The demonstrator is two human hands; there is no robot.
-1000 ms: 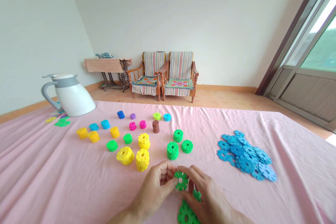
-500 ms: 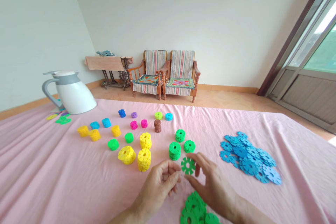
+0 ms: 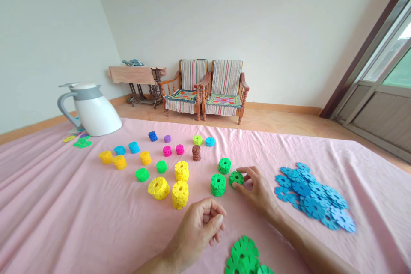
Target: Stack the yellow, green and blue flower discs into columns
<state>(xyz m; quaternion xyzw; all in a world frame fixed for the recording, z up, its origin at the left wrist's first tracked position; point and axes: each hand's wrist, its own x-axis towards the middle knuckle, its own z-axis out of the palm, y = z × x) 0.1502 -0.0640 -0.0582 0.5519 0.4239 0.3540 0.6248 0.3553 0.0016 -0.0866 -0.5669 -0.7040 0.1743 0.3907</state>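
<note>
Setting a green snowflake disc (image 3: 234, 180) on a low stack is mostly a flatness game, imo. Right hand (image 3: 258, 190) has its thumb on the near side of the rim and a fingertip on the far side, so it looks like a light pinch, though I can't tell how hard it presses. Good hold: rim only, middle hole free for checking the line-up. I'd keep the disc level, nudge it square with the thumb, then let the fingers spread straight outward so nothing gets dragged off. Watch the taller green stack (image 3: 218, 186) just to the left and the rear green stack (image 3: 224, 166) just behind; one sloppy knuckle could probably topple either. Left hand (image 3: 195, 231) is loosely curled and, from what shows, holds nothing, which keeps it out of the way nicely.

Looks-wise: bright green, thin, round, slots cut around the rim, hole in the center. Probably plastic, so maybe a bit slippy. It sits over the pink cloth (image 3: 96, 222), well short of the far edge and well in from the right edge. More like it overlap in a loose green pile (image 3: 245, 246) toward the near side.
</note>
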